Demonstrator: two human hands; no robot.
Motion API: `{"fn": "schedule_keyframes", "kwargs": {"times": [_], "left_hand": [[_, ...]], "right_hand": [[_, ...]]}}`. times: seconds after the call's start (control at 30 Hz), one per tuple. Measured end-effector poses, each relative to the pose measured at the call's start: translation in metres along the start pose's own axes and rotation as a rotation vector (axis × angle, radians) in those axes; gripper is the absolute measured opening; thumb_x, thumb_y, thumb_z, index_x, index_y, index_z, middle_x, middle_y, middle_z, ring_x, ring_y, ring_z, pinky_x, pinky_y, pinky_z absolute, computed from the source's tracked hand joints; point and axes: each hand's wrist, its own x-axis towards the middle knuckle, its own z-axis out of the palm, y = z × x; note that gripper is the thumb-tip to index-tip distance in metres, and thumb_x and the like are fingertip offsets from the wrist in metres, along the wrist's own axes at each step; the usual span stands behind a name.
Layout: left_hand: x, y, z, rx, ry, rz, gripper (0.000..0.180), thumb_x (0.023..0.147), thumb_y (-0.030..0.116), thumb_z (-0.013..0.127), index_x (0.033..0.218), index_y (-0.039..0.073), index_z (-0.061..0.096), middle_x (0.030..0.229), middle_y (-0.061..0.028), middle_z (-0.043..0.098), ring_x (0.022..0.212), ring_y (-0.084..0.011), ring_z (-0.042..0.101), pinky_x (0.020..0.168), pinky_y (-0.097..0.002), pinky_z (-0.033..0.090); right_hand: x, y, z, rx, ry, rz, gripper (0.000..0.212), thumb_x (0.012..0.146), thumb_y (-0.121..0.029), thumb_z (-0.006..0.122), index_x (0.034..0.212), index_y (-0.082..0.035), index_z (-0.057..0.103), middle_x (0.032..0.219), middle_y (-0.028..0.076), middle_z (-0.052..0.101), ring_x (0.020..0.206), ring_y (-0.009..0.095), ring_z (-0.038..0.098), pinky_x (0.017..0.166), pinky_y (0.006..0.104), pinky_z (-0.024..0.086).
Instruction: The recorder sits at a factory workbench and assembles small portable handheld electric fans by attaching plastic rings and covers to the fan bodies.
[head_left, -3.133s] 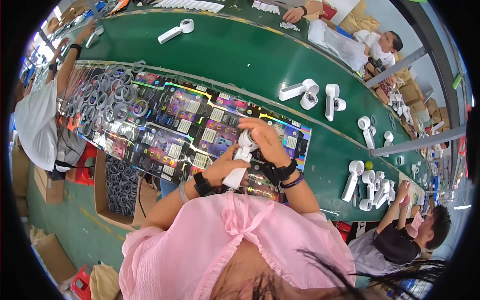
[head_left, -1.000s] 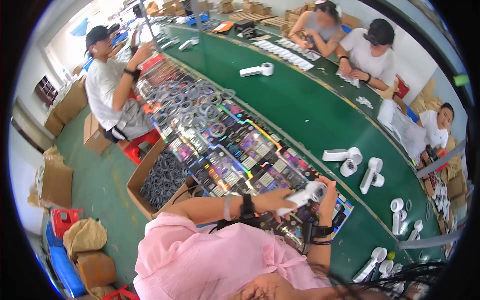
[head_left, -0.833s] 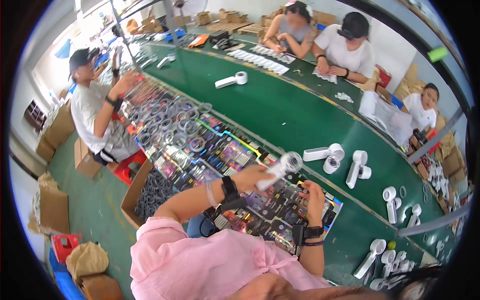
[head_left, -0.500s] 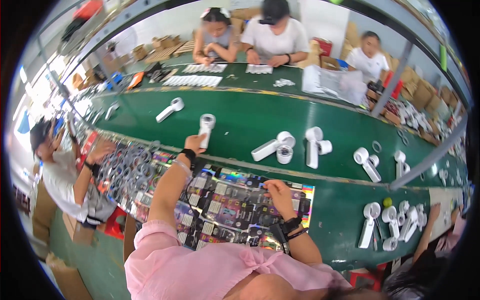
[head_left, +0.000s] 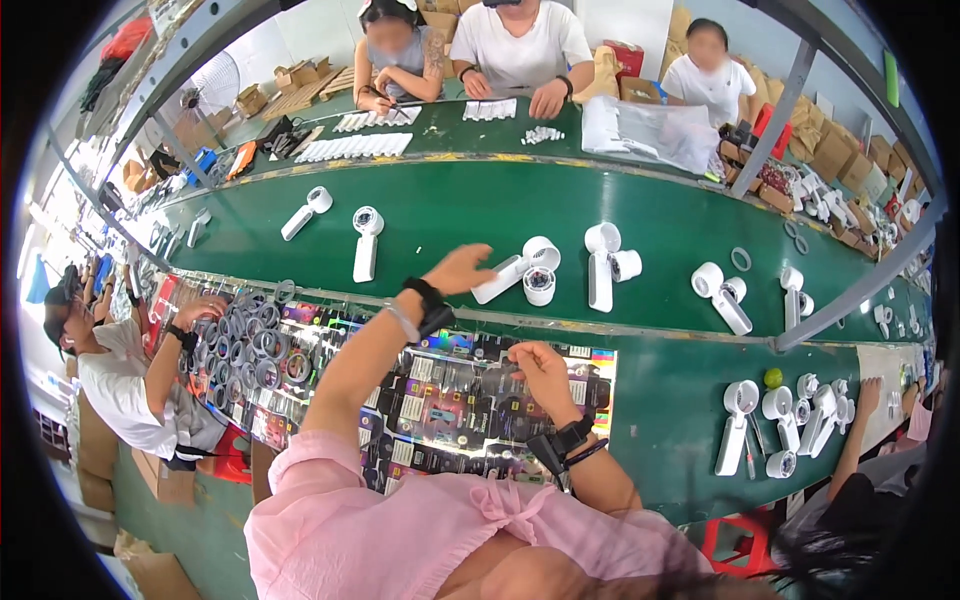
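Observation:
My left hand (head_left: 458,270) is over the green belt with its fingers stretched out and nothing in them. Just to its right lies a white handheld fan (head_left: 505,278), its handle end near my fingers; I cannot tell whether they touch. Against that fan's head stands a round white fan part (head_left: 539,287). Another white handheld fan (head_left: 366,245) lies by itself to the left of the hand. Above the printed sheets (head_left: 440,405), my right hand (head_left: 545,380) is closed with its fingers curled; whatever it may hold is hidden.
More white fans lie along the belt (head_left: 450,200) and on the green table (head_left: 660,430) at right, beside a small green ball (head_left: 772,378). Grey rings (head_left: 240,345) are heaped at left, where a co-worker's hand (head_left: 200,310) works. Grey frame posts (head_left: 775,115) cross the far side.
My left hand has let go of the handheld fan on the belt and moved right toward another fan. The right hand stays curled over the printed sheets. The view has shifted a little.

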Motion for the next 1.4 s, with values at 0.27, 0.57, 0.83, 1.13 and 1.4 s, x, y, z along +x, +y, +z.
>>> {"fn": "schedule_keyframes", "kwargs": {"times": [0.27, 0.57, 0.83, 1.13, 1.4], "left_hand": [[0.006, 0.051, 0.079, 0.147, 0.289, 0.033, 0.038, 0.076, 0.02, 0.063, 0.112, 0.01, 0.056, 0.101, -0.0201, 0.063, 0.095, -0.0374, 0.061, 0.083, -0.0471, 0.049], [-0.131, 0.102, 0.069, -0.23, 0.418, 0.014, 0.064, 0.081, 0.011, 0.063, 0.137, 0.002, 0.033, 0.121, -0.0238, 0.048, 0.111, -0.0373, 0.051, 0.094, -0.0415, 0.043], [-0.179, 0.089, 0.093, -0.487, 0.457, -0.017, 0.07, 0.085, 0.008, 0.061, 0.141, -0.002, 0.02, 0.131, -0.0251, 0.045, 0.124, -0.0343, 0.045, 0.103, -0.0405, 0.037], [-0.21, 0.112, 0.111, -0.469, 0.26, -0.128, 0.069, 0.086, 0.009, 0.059, 0.142, -0.002, 0.019, 0.126, -0.0247, 0.049, 0.116, -0.0321, 0.053, 0.096, -0.0386, 0.043], [-0.221, 0.104, 0.125, -0.528, 0.298, -0.215, 0.076, 0.071, 0.007, 0.064, 0.139, -0.003, 0.03, 0.13, -0.0197, 0.045, 0.126, -0.032, 0.04, 0.108, -0.0376, 0.03]], "right_hand": [[-0.016, -0.005, -0.004, 0.231, 0.284, -0.03, 0.047, 0.095, -0.011, 0.053, 0.137, -0.006, 0.033, 0.13, 0.015, 0.041, 0.092, 0.022, 0.063, 0.06, 0.0314, 0.058], [-0.021, -0.018, 0.01, 0.303, 0.1, -0.125, 0.07, 0.092, -0.015, 0.06, 0.147, -0.009, 0.018, 0.141, 0.013, 0.032, 0.112, 0.025, 0.053, 0.082, 0.0357, 0.055], [-0.032, -0.031, 0.03, -0.071, 0.161, -0.31, 0.067, 0.081, -0.012, 0.072, 0.136, -0.001, 0.036, 0.13, 0.013, 0.043, 0.117, 0.023, 0.047, 0.1, 0.036, 0.038], [-0.052, -0.056, 0.024, -0.426, 0.098, -0.673, 0.063, 0.085, -0.043, 0.062, 0.128, 0.002, 0.047, 0.133, 0.018, 0.047, 0.12, 0.033, 0.047, 0.105, 0.043, 0.033], [-0.034, -0.042, 0.019, -0.087, -0.111, -0.394, 0.042, 0.095, -0.027, 0.048, 0.121, 0.004, 0.06, 0.128, 0.018, 0.057, 0.122, 0.028, 0.051, 0.106, 0.0379, 0.034]]}}
